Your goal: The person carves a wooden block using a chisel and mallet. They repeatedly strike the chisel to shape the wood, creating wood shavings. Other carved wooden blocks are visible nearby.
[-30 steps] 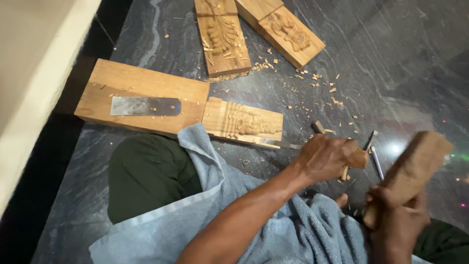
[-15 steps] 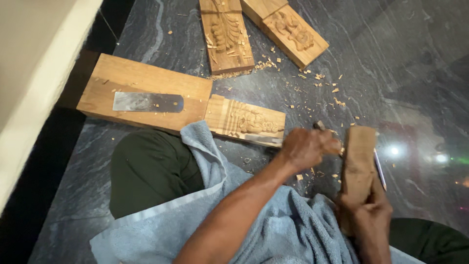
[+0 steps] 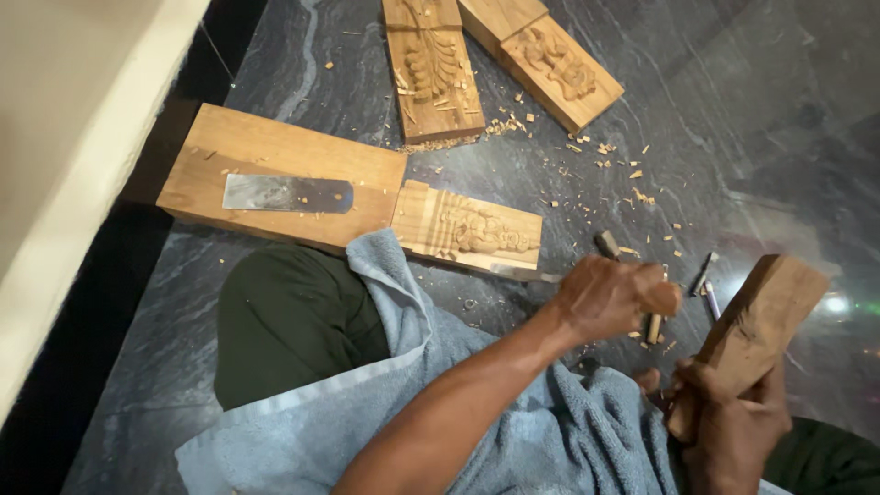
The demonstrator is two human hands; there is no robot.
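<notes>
Dark grey marbled stone floor (image 3: 733,110) fills our view, scattered w/ pale wood chips (image 3: 605,160). We sit on it, a light blue towel (image 3: 513,431) over our lap and dark green trousers (image 3: 293,321).

Our right hand (image 3: 733,426), lower right, is closed tight around the lower end of a plain wooden block (image 3: 756,325); the block tilts up and to the right, off the floor. Our left hand (image 3: 610,298), centre-right, is curled shut around a chisel (image 3: 628,284): its dark butt end sticks out above the fist, a bit of pale handle shows below. We can't tell where the tip sits. Just right of that hand, two small metal tools (image 3: 706,284) lie on the floor, between hand and block.

Near our left knee lies a carved relief panel (image 3: 472,229), touching a big plain plank (image 3: 275,174) on its left. A flat metal blade (image 3: 287,193) rests on the plank. Further up, two more carved panels (image 3: 495,64) lie side by side. At far left, a cream-coloured wall (image 3: 73,119).
</notes>
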